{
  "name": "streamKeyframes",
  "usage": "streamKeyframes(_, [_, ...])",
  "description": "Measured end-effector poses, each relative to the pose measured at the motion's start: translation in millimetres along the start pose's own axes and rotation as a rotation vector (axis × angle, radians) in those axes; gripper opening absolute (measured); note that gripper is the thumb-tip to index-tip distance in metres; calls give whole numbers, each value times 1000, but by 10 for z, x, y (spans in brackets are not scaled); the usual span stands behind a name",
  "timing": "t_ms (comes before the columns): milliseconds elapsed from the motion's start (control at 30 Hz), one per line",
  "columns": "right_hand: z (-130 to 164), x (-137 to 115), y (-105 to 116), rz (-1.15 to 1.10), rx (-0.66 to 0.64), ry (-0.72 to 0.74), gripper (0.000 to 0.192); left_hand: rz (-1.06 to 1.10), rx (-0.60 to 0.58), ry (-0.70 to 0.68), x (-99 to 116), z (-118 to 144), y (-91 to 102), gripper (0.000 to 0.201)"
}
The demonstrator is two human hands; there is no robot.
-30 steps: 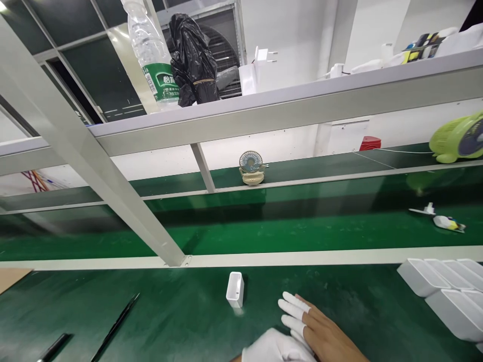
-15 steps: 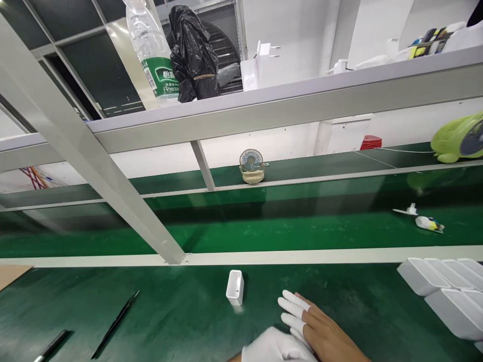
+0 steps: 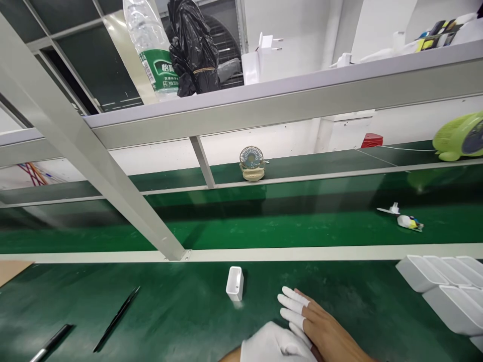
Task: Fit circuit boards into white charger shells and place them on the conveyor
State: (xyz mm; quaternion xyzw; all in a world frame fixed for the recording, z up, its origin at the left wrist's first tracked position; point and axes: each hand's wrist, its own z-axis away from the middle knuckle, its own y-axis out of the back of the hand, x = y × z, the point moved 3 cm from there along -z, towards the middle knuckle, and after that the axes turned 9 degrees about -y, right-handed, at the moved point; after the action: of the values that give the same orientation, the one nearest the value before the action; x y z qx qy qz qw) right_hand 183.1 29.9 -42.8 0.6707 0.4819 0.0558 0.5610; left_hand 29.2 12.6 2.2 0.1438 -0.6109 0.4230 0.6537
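White box (image 3: pixel 234 294) (black tool (image 3: pixel 116 319) leftward)

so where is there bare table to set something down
The table is bare between the slim black tool and small box, and between the right hand and bins. Crowded: right end, among the bins, and near middle, around the left hand.

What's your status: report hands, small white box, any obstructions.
Left hand gloved; right hand outstretched beside it. Small white box standing ahead, untouched. More white boxes off right, not between.
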Motion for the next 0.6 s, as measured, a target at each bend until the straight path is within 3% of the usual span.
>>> streamKeyframes(167, [33,1,-50,73,15,-51,54,-126,-60,-50,3,-55,-3,37])
streamKeyframes(367, [48,30,-100,44,-59,-59,51,-41,-89,36,-151,-51,-4,42])
streamKeyframes(600, [41,25,-89,120,-74,-37,45,28,-103,50,-183,-59,17,44])
